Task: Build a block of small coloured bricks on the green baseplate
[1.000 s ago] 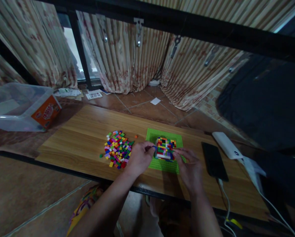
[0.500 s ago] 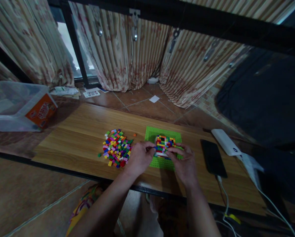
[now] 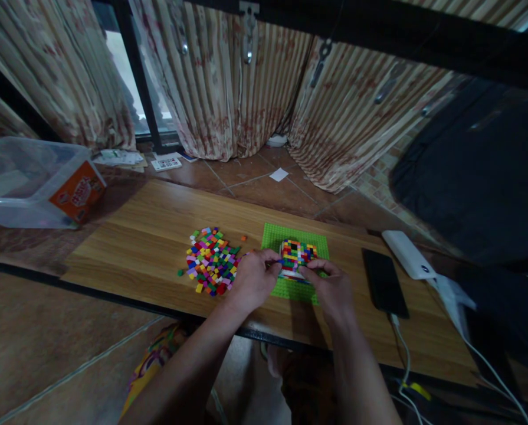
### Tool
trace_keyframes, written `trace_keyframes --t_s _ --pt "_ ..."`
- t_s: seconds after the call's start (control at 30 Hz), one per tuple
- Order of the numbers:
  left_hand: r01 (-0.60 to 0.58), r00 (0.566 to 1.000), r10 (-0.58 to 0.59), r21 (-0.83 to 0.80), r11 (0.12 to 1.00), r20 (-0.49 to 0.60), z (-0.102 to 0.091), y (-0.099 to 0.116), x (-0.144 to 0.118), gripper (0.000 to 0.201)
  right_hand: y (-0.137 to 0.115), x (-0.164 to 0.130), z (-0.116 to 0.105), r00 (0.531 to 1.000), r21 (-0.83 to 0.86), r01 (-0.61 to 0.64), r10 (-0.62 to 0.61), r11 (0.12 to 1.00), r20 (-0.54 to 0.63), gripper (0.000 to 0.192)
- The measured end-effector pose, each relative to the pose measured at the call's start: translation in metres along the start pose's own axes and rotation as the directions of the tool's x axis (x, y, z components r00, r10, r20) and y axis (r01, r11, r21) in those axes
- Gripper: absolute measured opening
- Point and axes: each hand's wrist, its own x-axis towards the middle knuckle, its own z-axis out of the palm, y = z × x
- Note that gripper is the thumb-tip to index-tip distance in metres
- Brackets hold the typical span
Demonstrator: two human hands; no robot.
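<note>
Partly behind hands (image 3: 292,282), brick block (image 3: 297,255)

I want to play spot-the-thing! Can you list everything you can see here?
Table: one, light wood, middle.
Loose bricks: a pile, many colours, left of the green plate.
Green plate: one, on the table.
Brick block: one, many colours, on the green plate.
Phone: one, black, right of the plate.
Power bank: one, white, beyond the phone.
Plastic tub: one, clear with orange label, far left.
Curtains: striped, at the back.
Left hand: at the block's left side.
Right hand: at the block's near side.
</note>
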Motion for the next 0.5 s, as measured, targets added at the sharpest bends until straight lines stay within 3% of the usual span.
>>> trace_keyframes --t_s 0.13,0.5 --pt "-0.003 1.0 0.003 -0.001 1.0 0.001 0.0004 0.0016 -0.0007 0.021 -0.0052 -0.0001 0.0027 0.988 0.091 -0.155 0.157 0.984 -0.011 0.026" --pt "-0.007 1.0 0.007 -0.075 0.997 0.002 0.0005 0.0068 -0.0019 0.016 -0.0087 -0.0002 0.0026 0.985 0.144 -0.173 0.172 0.974 0.026 0.025"
